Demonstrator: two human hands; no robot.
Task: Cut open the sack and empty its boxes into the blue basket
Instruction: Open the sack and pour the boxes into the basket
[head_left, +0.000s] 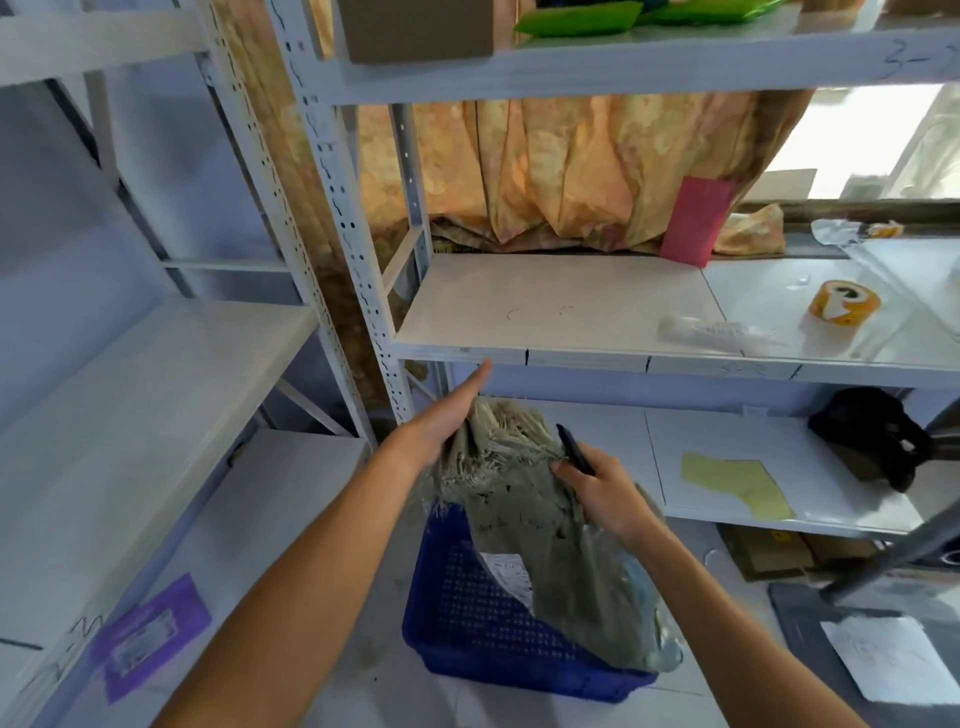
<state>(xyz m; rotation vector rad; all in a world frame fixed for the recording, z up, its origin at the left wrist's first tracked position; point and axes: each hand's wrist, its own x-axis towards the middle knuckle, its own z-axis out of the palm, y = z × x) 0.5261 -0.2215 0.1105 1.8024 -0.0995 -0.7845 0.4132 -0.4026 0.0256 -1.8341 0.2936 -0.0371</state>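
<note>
A grey-green woven sack (545, 545) stands tilted in the blue plastic basket (467, 634) on the floor. Its frayed top end (498, 436) points up toward the shelf. My left hand (447, 415) lies flat against the left side of that frayed top, fingers stretched out. My right hand (602, 493) presses on the sack's right side and holds a black pen-like cutter (574, 449) pointing up. A white label (511, 569) shows on the sack. No boxes are visible.
White metal shelving (561, 358) stands right behind the basket and to the left. On its shelves lie a tape roll (844, 304), a pink sheet (696, 221), a yellow paper (737, 486) and a black bag (872, 436). Cardboard and a paper sheet (883, 660) lie on the floor at right.
</note>
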